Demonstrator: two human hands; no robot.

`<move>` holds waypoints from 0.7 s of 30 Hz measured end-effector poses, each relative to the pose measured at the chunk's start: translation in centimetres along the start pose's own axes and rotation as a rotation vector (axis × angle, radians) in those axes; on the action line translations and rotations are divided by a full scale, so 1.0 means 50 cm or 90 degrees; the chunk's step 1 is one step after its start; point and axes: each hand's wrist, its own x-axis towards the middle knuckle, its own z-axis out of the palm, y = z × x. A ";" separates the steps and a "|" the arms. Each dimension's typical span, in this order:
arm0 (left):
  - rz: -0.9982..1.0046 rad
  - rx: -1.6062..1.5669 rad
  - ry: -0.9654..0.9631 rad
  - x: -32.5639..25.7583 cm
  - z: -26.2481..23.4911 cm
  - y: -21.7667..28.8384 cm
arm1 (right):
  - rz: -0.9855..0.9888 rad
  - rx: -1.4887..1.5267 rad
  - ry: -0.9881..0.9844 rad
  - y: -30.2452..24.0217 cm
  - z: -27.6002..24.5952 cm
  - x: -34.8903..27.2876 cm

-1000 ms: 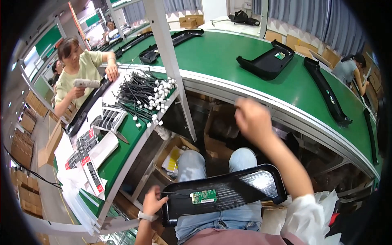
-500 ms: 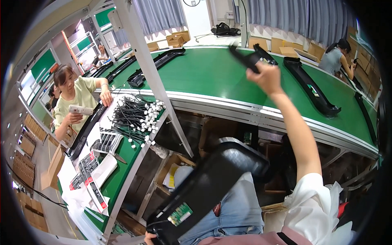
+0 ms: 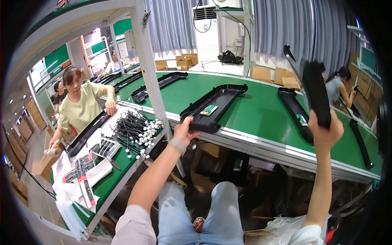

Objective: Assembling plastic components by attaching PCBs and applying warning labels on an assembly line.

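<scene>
My left hand (image 3: 185,132) grips the near end of a long black plastic housing (image 3: 222,100), which rests on the green work surface in front of me. A small green circuit board (image 3: 209,110) lies inside that housing. Raised at the right, my right hand (image 3: 326,130) is closed around the lower end of another long black plastic part (image 3: 317,92), tilted up and slightly blurred. Behind this raised part, a second black housing (image 3: 292,104) with a green circuit board (image 3: 302,119) lies on the surface, partly covered.
A narrow black part (image 3: 360,143) lies at the far right. On the left side table are a pile of black cables with white connectors (image 3: 139,130) and printed strips (image 3: 85,175). A metal post (image 3: 153,69) stands between me and a co-worker (image 3: 83,102).
The housing in my left hand has gone from above my lap up onto the green surface. My right hand has moved right with its black part. The view has tilted upward.
</scene>
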 end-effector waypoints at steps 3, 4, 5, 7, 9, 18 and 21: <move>0.005 0.132 -0.093 0.140 0.080 -0.019 | -0.135 0.007 0.016 -0.029 -0.062 -0.032; -0.003 0.230 -0.082 0.180 0.090 -0.018 | -0.139 0.010 -0.049 -0.055 -0.087 -0.030; 0.231 0.433 0.016 0.231 0.065 -0.022 | -0.157 0.047 -0.077 -0.100 -0.092 -0.012; 0.459 0.630 0.102 0.239 0.091 -0.042 | -0.177 0.134 -0.154 -0.131 -0.102 -0.032; 0.510 0.431 -0.041 0.138 0.174 -0.025 | -0.224 0.245 -0.290 -0.148 -0.124 -0.060; -0.046 -0.095 -0.294 -0.217 0.187 0.002 | -0.526 0.448 -0.429 -0.220 -0.254 -0.175; -0.133 -0.150 -0.183 -0.291 0.060 -0.047 | -0.574 0.426 -0.573 -0.181 -0.274 -0.215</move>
